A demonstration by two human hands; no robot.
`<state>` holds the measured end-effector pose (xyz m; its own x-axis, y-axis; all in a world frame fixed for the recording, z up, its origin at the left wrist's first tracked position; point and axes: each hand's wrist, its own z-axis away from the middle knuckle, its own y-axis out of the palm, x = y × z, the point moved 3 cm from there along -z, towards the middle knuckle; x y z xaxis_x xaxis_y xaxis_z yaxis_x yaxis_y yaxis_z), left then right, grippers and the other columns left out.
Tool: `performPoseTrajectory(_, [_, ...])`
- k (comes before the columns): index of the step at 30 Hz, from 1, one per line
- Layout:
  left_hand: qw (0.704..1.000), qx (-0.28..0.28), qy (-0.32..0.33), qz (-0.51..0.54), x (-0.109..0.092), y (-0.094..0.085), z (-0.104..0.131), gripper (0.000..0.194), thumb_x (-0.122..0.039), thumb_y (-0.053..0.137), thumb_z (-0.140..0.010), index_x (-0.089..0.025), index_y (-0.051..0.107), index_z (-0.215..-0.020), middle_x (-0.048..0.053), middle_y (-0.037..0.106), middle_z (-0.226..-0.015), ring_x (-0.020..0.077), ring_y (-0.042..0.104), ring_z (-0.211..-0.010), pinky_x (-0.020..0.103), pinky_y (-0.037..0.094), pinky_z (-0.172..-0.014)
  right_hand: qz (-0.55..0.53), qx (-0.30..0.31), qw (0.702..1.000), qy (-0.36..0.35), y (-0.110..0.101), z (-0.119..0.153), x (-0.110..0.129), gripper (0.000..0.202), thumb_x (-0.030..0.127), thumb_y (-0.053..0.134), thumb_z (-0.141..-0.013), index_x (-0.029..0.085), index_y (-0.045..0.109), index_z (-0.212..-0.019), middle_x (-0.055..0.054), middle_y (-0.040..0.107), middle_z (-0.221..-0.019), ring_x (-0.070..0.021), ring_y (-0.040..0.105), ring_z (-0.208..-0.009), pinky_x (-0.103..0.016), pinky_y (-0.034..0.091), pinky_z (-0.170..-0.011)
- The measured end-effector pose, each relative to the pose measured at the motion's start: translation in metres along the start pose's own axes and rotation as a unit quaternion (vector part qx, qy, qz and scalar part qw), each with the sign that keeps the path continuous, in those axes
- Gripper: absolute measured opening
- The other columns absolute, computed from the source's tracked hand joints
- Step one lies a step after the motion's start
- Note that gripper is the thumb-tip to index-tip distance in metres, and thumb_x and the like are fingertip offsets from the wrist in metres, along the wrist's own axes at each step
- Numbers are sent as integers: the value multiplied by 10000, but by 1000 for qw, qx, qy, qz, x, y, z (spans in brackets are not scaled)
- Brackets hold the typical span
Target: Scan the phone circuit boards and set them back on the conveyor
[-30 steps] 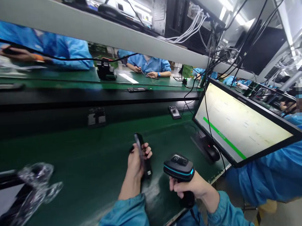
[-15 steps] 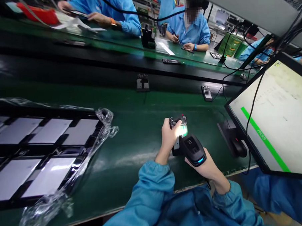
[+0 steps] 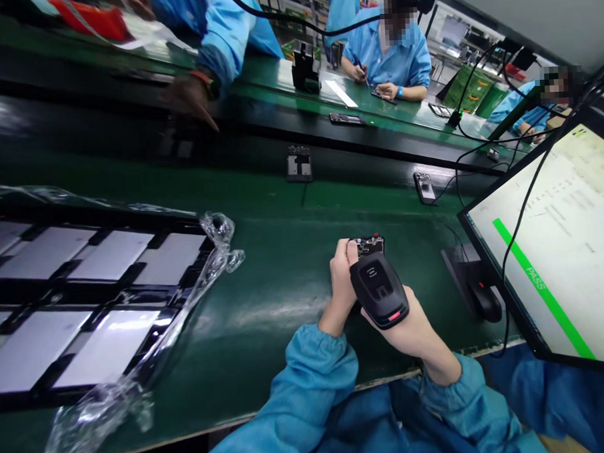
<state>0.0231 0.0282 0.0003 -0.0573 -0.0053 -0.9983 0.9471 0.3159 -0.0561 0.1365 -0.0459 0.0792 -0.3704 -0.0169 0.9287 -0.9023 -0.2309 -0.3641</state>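
My left hand (image 3: 342, 278) is closed on the side of an opened phone (image 3: 371, 246) whose circuit board shows at its top end. In my right hand (image 3: 406, 325) is a black barcode scanner (image 3: 379, 290), its head covering the lower part of the phone. A small red light glows at the scanner's back. The scanner hides most of my right fingers. Both hands are just above the near edge of the green table (image 3: 264, 281).
Left lies a tray of battery-like silver packs (image 3: 113, 255) in clear plastic wrap (image 3: 217, 237). Right stand a monitor (image 3: 547, 242) showing a green PASS bar and a mouse (image 3: 485, 302). More opened phones (image 3: 299, 165) lie beyond. A co-worker's hand (image 3: 191, 98) reaches over the dark strip.
The scanner has shifted over the phone and its bright beam is gone; its light turned from blue to red. A co-worker's arm has reached toward the dark strip. The view shifted slightly.
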Motion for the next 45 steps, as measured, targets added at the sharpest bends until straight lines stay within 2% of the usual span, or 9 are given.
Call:
performPoseTrajectory(5, [1000,2,8,26,-3,-1,1,300,-435,404,-964,-221,461,-761,-40,508,-633,125,486,-586,231,349,-591,-34,-7,999,41,-3,-4,4,207,267,741,-732,145,622,-849,-35,665,-780,-136,545,-614,-272,485,-589])
performPoseTrajectory(10, [998,-41,49,-14,-9,-6,3,271,-369,515,-898,-212,434,-693,-52,432,-588,107,428,-555,223,323,-572,-45,34,992,109,-25,13,-8,275,410,723,-808,157,621,-773,36,550,-499,-121,496,-453,-287,451,-520])
performPoseTrajectory(18, [993,-46,102,-44,-15,-8,11,201,-347,478,-905,-210,509,-762,-32,531,-609,115,503,-559,222,366,-585,-108,67,983,135,-35,24,0,317,460,732,-807,170,615,-757,39,515,-522,-115,464,-463,-297,414,-514])
performPoseTrajectory(21, [990,-53,117,-57,-16,-8,12,210,-359,467,-906,-210,521,-767,-27,543,-603,119,518,-551,222,374,-576,-117,69,982,134,-40,26,2,303,442,726,-816,165,612,-770,30,537,-569,-102,457,-459,-286,412,-503])
performPoseTrajectory(26, [985,-71,121,-99,-24,-4,17,181,-372,531,-862,-207,538,-788,-19,566,-604,122,530,-526,224,375,-561,-53,51,994,78,-31,34,12,202,308,717,-805,154,644,-913,-69,678,-860,-140,569,-576,-303,491,-568])
performPoseTrajectory(29, [984,-82,95,-126,-26,0,22,158,-361,573,-852,-206,545,-830,-12,573,-625,129,537,-549,235,370,-579,40,-3,999,35,-19,39,13,171,201,729,-731,164,633,-868,-59,672,-788,-195,597,-667,-302,493,-575])
performPoseTrajectory(33, [983,-82,79,-146,-26,0,25,177,-377,579,-863,-206,543,-883,2,577,-661,145,528,-580,262,352,-601,81,-41,996,15,-9,43,6,122,187,696,-730,184,615,-820,-48,656,-744,-212,596,-674,-306,485,-563])
performPoseTrajectory(39, [989,-73,54,-118,-24,0,23,184,-381,604,-843,-223,522,-890,-15,565,-648,141,529,-567,252,356,-588,68,-40,997,17,-9,45,2,188,163,713,-701,176,625,-867,-53,673,-785,-223,611,-707,-320,505,-605])
performPoseTrajectory(45, [991,-61,50,-106,-23,1,22,206,-396,594,-847,-226,511,-929,-13,571,-655,151,531,-564,260,345,-569,34,-17,999,25,-6,42,7,135,182,716,-719,169,627,-819,-38,664,-733,-192,582,-655,-322,509,-617])
